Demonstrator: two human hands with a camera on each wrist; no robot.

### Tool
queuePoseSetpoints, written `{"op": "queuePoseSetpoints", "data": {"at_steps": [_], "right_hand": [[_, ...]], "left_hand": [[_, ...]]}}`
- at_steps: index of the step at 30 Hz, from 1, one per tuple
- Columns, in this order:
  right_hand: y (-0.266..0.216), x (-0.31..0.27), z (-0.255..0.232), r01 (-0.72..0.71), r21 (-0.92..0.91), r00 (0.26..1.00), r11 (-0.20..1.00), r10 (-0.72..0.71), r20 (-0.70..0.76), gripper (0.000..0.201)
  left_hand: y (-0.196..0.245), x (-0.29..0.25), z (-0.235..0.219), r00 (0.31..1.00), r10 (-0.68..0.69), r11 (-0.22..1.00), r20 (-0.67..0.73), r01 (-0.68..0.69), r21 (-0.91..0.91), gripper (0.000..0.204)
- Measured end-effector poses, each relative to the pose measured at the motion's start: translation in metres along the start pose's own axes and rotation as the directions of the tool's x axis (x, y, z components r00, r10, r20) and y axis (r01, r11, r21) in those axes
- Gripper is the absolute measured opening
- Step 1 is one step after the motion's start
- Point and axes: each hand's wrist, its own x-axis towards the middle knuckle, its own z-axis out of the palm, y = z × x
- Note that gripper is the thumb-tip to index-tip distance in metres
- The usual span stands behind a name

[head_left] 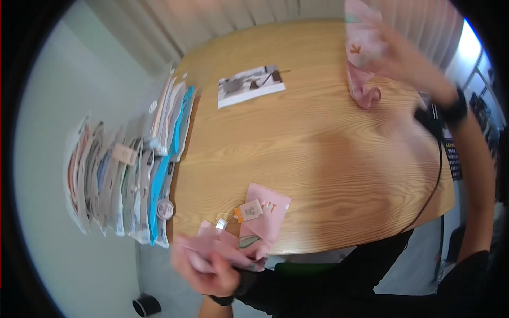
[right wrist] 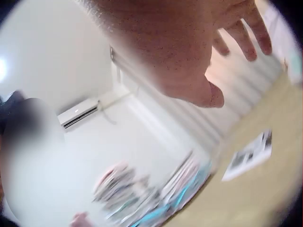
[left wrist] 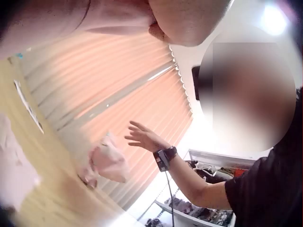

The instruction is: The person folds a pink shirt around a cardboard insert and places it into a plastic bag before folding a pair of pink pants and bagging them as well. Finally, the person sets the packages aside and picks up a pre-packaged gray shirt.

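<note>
At the near table edge my left hand (head_left: 209, 273) grips a bunched pink printed cloth (head_left: 273, 214) with a square paper hang tag (head_left: 251, 210) on a loop. Part of this cloth lies on the tabletop. Over the far right of the table is a second pink cloth (head_left: 356, 66), long and crumpled at its lower end. Blurred in the head view, my right hand (head_left: 400, 58) overlaps that cloth. The left wrist view shows the right hand (left wrist: 144, 137) with fingers spread and a gap between it and the second cloth (left wrist: 109, 161).
A black-and-white printed sheet (head_left: 252, 86) lies on the far part of the wooden table (head_left: 302, 153). Bagged flat goods (head_left: 124, 175) stand in a row along the left side, with a round tape roll (head_left: 165, 209) among them. A cable (head_left: 432, 193) hangs from the right wrist.
</note>
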Motion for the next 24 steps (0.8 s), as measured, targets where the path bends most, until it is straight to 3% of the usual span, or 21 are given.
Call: {"op": "queuePoseSetpoints", "data": {"at_steps": [1, 2, 3, 4, 5, 6, 7, 8, 9, 10, 13, 17, 19, 20, 21, 22, 23, 24], "right_hand": [[0.011, -0.029, 0.034, 0.417, -0.428, 0.893, 0.802, -0.450, 0.027, 0.034], [-0.037, -0.068, 0.062, -0.082, -0.039, 0.925, 0.996, 0.091, 0.370, 0.046], [-0.047, -0.090, 0.084, -0.290, 0.123, 0.682, 0.949, 0.115, 0.722, 0.035], [-0.068, -0.113, 0.098, -0.366, 0.056, 0.474, 0.929, 0.135, 0.870, 0.038], [-0.060, -0.137, 0.128, -0.632, 0.155, 0.223, 0.759, -0.013, 0.975, 0.044], [-0.058, -0.169, 0.148, -0.818, 0.223, 0.227, 0.531, -0.058, 0.972, 0.042], [-0.061, -0.195, 0.160, -0.930, 0.266, 0.250, 0.253, -0.095, 0.964, 0.041], [-0.072, -0.202, 0.164, -0.932, 0.267, 0.254, 0.246, -0.084, 0.964, 0.041], [-0.088, -0.204, 0.162, -0.929, 0.365, 0.360, 0.055, -0.085, 0.929, 0.040], [-0.100, -0.208, 0.160, -0.882, 0.452, 0.463, -0.135, -0.064, 0.884, 0.039], [-0.107, -0.200, 0.156, -0.852, 0.504, 0.493, -0.144, 0.108, 0.864, 0.037], [-0.093, -0.250, 0.128, -0.802, 0.586, 0.512, -0.120, 0.367, 0.776, 0.034], [-0.088, -0.274, 0.114, -0.775, 0.622, 0.504, -0.110, 0.486, 0.714, 0.034], [-0.089, -0.278, 0.111, -0.761, 0.641, 0.497, -0.103, 0.543, 0.677, 0.034], [-0.097, -0.227, 0.123, -0.745, 0.660, 0.489, -0.093, 0.597, 0.636, 0.035], [-0.105, -0.175, 0.134, -0.731, 0.677, 0.477, -0.082, 0.648, 0.594, 0.036], [-0.115, -0.262, 0.099, -0.718, 0.693, 0.463, -0.070, 0.696, 0.549, 0.036], [-0.093, -0.316, 0.096, -0.705, 0.707, 0.446, -0.055, 0.741, 0.502, 0.037]], "left_hand": [[0.004, -0.027, 0.007, 0.999, 0.025, 0.998, -0.041, -0.027, -0.058, 0.056], [0.016, -0.032, 0.016, 0.998, 0.059, 0.967, 0.009, -0.055, -0.247, 0.044], [0.028, -0.034, 0.025, 0.993, 0.106, 0.898, 0.052, -0.074, -0.434, 0.033], [0.042, -0.042, 0.025, 0.970, 0.161, 0.889, 0.180, -0.063, -0.454, 0.025], [0.056, -0.048, 0.026, 0.927, 0.220, 0.875, 0.303, -0.051, -0.481, 0.016], [0.074, -0.052, 0.034, 0.927, 0.210, 0.874, 0.309, -0.036, -0.485, 0.016], [0.092, -0.054, 0.045, 0.912, 0.258, 0.780, 0.319, -0.002, -0.625, 0.021], [0.107, -0.055, 0.056, 0.896, 0.313, 0.661, 0.314, 0.032, -0.750, 0.028], [0.115, -0.054, 0.060, 0.882, 0.364, 0.519, 0.300, 0.075, -0.851, 0.035], [0.116, -0.053, 0.060, 0.881, 0.364, 0.505, 0.301, 0.084, -0.859, 0.035], [0.113, -0.047, 0.058, 0.808, 0.456, 0.446, 0.373, 0.156, -0.881, 0.033], [0.098, -0.036, 0.054, 0.718, 0.542, 0.427, 0.438, 0.214, -0.879, 0.033], [0.084, -0.025, 0.050, 0.675, 0.551, 0.388, 0.491, 0.314, -0.867, 0.032], [0.079, -0.043, 0.055, 0.729, 0.463, 0.273, 0.504, 0.423, -0.864, 0.043], [0.080, -0.051, 0.057, 0.725, 0.469, 0.275, 0.505, 0.424, -0.863, 0.043], [0.083, -0.057, 0.058, 0.740, 0.280, 0.346, 0.612, 0.517, -0.783, 0.049], [0.087, -0.061, 0.059, 0.723, 0.076, 0.391, 0.687, 0.612, -0.687, 0.060], [0.094, -0.064, 0.061, 0.647, 0.012, 0.439, 0.762, 0.682, -0.586, 0.050]]}}
